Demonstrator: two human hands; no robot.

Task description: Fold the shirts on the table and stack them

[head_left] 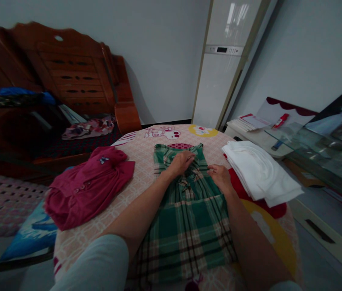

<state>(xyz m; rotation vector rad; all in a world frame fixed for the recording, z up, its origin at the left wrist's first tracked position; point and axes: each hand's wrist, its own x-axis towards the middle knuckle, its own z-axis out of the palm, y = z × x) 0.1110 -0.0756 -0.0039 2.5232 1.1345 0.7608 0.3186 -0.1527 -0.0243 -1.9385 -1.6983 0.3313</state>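
A green plaid dress (191,222) lies spread on the round table, with its narrower top end toward the far edge. My left hand (181,162) rests on the upper middle of the dress, fingers curled together on bunched cloth. At the right edge of the top part, my right hand (220,176) pinches the cloth between thumb and fingers. Small folds run through the dress between and below my hands. My forearms cover part of both its sides.
A folded magenta top (92,186) lies on the patterned tablecloth (140,182) to the left. Folded white cloth (258,169) sits at the right. Beyond stand a wooden bench (74,76), a tall white appliance (216,81) and a glass shelf (322,161).
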